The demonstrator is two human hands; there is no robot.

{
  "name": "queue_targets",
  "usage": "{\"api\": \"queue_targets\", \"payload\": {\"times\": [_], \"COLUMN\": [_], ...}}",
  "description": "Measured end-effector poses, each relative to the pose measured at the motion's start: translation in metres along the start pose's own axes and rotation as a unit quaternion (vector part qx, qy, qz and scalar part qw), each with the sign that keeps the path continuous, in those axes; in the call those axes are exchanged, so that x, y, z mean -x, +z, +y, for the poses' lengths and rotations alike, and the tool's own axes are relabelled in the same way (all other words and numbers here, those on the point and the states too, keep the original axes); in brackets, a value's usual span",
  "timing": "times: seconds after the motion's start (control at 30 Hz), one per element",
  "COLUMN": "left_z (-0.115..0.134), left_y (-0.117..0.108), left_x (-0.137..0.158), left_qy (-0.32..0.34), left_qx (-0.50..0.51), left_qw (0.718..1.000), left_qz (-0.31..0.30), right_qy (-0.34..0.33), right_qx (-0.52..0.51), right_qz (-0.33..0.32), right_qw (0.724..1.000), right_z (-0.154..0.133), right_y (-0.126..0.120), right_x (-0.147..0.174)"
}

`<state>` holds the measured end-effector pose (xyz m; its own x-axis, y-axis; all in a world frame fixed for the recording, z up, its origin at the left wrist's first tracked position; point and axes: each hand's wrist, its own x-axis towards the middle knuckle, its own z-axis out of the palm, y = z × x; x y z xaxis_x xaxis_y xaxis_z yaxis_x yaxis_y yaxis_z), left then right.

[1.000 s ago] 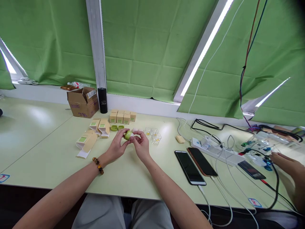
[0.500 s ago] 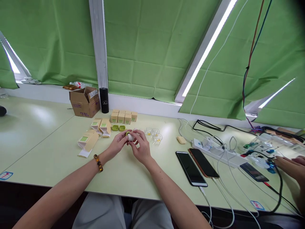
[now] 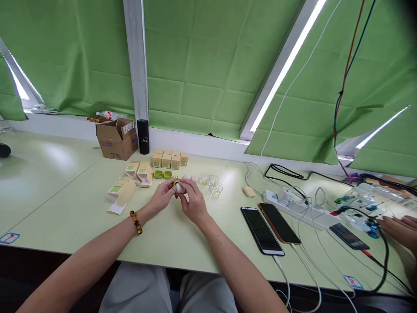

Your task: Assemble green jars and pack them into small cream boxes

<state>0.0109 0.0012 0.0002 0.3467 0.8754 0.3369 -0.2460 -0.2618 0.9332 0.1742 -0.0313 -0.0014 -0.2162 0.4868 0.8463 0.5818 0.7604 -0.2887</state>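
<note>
Between the desk's [image 3: 65, 195] near and far edges, left hand [image 3: 162, 195] and right hand [image 3: 195, 203] pinch a green-and-white piece [image 3: 179, 188], probably light, stiff, slippery, best gripped by its sides.

the left hand [image 3: 163, 195] and the right hand [image 3: 195, 204] are bare, as are the left forearm [image 3: 87, 248] and right forearm [image 3: 237, 269]; a bracelet [image 3: 136, 222] of round, glossy beads circles the left wrist [image 3: 143, 214], mixing amber, brown and near-black; the trousers [image 3: 137, 289] are plain light grey, their smooth cloth shaded with soft folds.
</note>
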Motion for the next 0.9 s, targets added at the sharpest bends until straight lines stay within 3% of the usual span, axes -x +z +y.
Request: {"api": "queue_targets", "payload": {"times": [0.27, 0.43, 0.63, 0.9], "left_z": [0.002, 0.005, -0.001, -0.005], "left_y": [0.003, 0.003, -0.001, -0.005], "left_x": [0.004, 0.005, 0.001, 0.0], "left_qy": [0.043, 0.034, 0.004, 0.009], "left_qx": [-0.028, 0.001, 0.0, 0.034], "left_qw": [0.999, 0.999, 1.0, 0.998], "left_qz": [0.017, -0.029, -0.023, -0.045], "right_qy": [-0.02, 0.009, 0.042, 0.046], "right_qx": [0.015, 0.008, -0.013, -0.027], "right_qz": [0.016, 0.001, -0.026, -0.007], "right_qw": [1.0, 1.0, 0.999, 0.999], "right_z": [-0.001, 0.003, 0.003, 0.0], "right_y": [0.001, 0.003, 0.006, 0.008], "right_x": [0.0, 0.005, 0.006, 0.005]}}
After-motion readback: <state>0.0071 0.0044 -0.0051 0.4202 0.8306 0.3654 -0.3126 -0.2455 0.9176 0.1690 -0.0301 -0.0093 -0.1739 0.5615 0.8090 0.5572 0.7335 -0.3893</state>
